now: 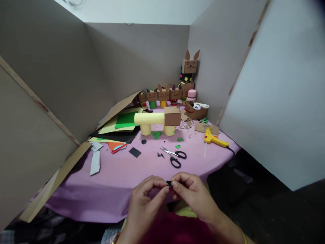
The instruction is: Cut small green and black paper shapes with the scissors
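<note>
Just off the table's front edge, my left hand (149, 195) and my right hand (190, 189) meet fingertip to fingertip. Both pinch a small piece of black paper (169, 183), mostly covered by the fingers. Beyond them lie open scissors (175, 155) with black handles, and small black paper triangles (160, 155) beside the blades. A black paper rectangle (135, 152) and a black paper flower (144, 141) are farther left. Behind these stands a figure of pale yellow paper tubes (149, 118) with a brown cardboard box (172, 117) at its right end.
A yellow glue gun (215, 138) rests at the right, its cord over the edge. Stacked coloured paper (127, 120) fills the left back. Several cardboard animal figures (164, 95) line the back, near a cardboard box (191, 109) with white scissors (201, 105). Partition walls enclose the purple-covered table (114, 183).
</note>
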Motion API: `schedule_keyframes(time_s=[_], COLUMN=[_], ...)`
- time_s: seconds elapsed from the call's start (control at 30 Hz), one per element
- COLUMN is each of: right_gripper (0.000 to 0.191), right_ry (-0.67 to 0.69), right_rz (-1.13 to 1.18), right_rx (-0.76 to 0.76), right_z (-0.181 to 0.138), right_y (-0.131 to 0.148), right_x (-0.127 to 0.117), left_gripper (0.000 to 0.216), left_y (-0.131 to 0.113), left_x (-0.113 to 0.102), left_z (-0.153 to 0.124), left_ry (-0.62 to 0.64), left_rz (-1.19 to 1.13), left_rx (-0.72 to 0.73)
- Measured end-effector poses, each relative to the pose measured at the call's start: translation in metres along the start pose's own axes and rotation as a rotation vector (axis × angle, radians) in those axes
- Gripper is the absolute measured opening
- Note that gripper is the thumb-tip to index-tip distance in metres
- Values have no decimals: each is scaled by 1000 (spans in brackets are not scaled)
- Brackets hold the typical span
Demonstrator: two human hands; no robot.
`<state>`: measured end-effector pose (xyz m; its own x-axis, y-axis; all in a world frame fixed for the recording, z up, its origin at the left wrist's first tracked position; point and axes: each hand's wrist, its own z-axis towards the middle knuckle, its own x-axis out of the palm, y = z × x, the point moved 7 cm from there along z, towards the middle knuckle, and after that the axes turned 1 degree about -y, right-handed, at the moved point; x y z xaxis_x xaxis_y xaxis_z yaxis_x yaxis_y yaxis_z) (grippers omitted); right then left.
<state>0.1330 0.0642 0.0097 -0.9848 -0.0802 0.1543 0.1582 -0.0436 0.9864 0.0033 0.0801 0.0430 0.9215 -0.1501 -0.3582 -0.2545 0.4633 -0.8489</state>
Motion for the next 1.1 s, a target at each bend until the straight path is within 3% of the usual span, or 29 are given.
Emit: schedule_keyframes(time_s=[0.1,0.2,0.27,0.47,0.63,0.8,0.93,1.03,1.1], right_gripper=[23,24,24,22,26,23,22,23,23], right_ry=[-17,-35,-44,-55,26,22,-12,-45,-51], right_rz=[-18,-6,18,68,76,83,104,156,170], right_rx=[-6,-13,-11,11,126,117,76,62,39], right_z=[-2,-1,-1,0,0,-1,-1,-2,-3], right_y=[6,10,10,3,-7,-8,-6,-5,-3], right_x=[1,2,2,0,5,5,4,5,7], left_gripper=[7,8,8,21,18,19,21,19,16], left_y=[2,0,-4,-33,-44,-39,-34,-31,-24], left_x=[2,3,3,1,-2,-2,-1,1,1], left_z=[1,2,1,-7,-14,-16,-12,-8,-6], left_ry=[8,46,64,90,94,101,102,109,90], left_rz=[-101,-111,-57,216,335,356,319,242,153], left_rx=[-121,-81,29,551,738,747,667,537,369])
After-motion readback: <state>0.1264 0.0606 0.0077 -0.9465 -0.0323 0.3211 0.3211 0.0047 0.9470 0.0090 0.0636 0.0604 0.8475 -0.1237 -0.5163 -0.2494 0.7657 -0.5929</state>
